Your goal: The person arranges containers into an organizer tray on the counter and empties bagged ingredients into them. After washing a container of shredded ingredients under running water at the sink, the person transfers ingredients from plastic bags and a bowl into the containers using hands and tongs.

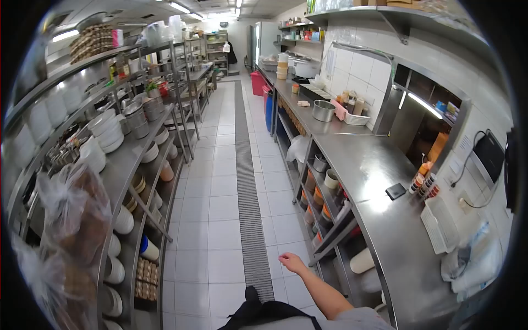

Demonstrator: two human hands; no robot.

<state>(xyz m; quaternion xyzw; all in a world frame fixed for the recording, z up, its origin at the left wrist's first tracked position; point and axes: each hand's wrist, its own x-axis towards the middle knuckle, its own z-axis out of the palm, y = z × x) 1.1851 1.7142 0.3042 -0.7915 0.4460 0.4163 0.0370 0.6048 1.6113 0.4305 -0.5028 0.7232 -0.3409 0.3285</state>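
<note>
My right hand [290, 262] hangs low over the tiled floor, beside the drain grate [248, 220]. Its fingers are loosely bent, and nothing shows in them. Closest to it on the right is the steel shelving under the counter [344, 220], which holds several orange-lidded containers [318, 197] and a white cylindrical tub [362, 261]. My hand touches none of these. My left hand is outside the picture. A dark apron [269, 314] and the tip of my shoe [251, 293] show at the bottom.
Steel racks [129, 159] with stacked white bowls [104, 127] line the left, clear plastic bags [74, 212] bulging from the near end. Along the right counter [352, 159] stand a steel pot [323, 110], a small black device [395, 191], sauce bottles [424, 179] and a white basket [438, 228]. A tiled aisle runs between.
</note>
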